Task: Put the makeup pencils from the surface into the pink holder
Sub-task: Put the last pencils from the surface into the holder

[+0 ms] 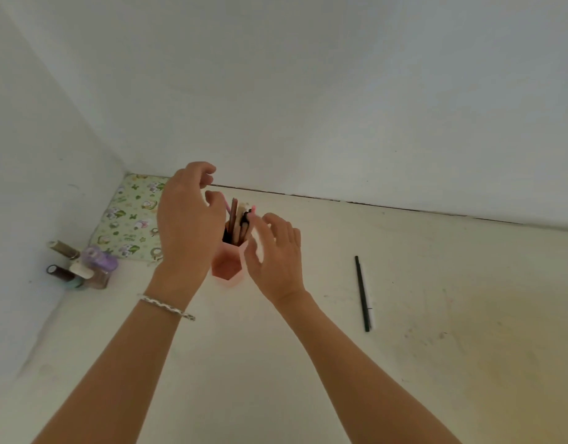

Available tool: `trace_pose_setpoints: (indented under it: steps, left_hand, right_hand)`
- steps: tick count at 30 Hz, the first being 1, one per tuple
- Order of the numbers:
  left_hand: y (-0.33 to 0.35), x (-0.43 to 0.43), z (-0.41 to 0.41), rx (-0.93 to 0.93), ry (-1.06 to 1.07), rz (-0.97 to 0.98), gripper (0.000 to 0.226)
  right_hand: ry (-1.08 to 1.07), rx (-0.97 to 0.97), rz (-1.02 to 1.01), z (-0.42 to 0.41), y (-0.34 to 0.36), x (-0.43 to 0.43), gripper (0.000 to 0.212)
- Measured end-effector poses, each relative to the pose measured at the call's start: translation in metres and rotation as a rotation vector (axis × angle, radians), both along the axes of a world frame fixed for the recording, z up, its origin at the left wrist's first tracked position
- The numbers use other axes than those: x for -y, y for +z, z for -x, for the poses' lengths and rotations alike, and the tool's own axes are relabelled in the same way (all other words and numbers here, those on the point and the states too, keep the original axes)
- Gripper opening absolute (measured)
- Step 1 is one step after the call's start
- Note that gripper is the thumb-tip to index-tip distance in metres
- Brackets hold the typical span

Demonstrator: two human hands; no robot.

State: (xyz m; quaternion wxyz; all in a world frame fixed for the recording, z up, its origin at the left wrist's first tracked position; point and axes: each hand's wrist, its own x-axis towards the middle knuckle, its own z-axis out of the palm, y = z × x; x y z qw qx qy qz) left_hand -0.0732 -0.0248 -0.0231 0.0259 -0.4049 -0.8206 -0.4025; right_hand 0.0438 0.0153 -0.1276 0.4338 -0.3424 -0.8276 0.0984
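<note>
The pink holder (228, 267) is standing upright on the tabletop (308, 379), toward the back edge and just beside a green patterned mat (132, 219) that is lying in the back left corner. A bunch of makeup pencils (235, 224) is sticking up out of the holder. Both hands are hovering around the pencil tops. The left hand (189, 219), with a bracelet (167, 306) hanging at its wrist, is curling its fingers above the holder's left side, its thumb lying against a thin pink pencil (226, 206); whether it is actually pinching that pencil I cannot tell. The right hand (277, 254) is reaching in from the right with its fingers loosely spread and holding nothing, fingertips close to the pink-tipped pencil ends. One black pencil (362, 293) is lying flat on the tabletop, well apart from the holder on the right. A small cluster of cosmetic bottles (80, 267) is standing at the left edge, near the mat's front corner.
</note>
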Motion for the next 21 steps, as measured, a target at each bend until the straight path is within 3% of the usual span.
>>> trace_pose_setpoints:
  steps: [4, 7, 14, 21]
  left_hand:
    - [-0.006, -0.014, -0.055, -0.043, -0.110, -0.069, 0.029]
    - [-0.029, -0.033, -0.113, 0.075, -0.286, 0.117, 0.026]
    - [-0.102, -0.056, -0.219, 0.169, -0.433, 0.636, 0.020]
    - [-0.126, -0.066, -0.233, 0.344, -0.315, 0.761, 0.031]
  right_hand:
    - [-0.194, -0.246, 0.133, -0.038, 0.022, -0.025, 0.043]
    - [-0.354, -0.334, 0.209, -0.080, 0.031, -0.049, 0.045]
    - [-0.520, -0.333, 0.275, -0.173, 0.025, -0.063, 0.047]
    - [-0.544, -0.264, 0.355, -0.210, 0.008, -0.049, 0.040]
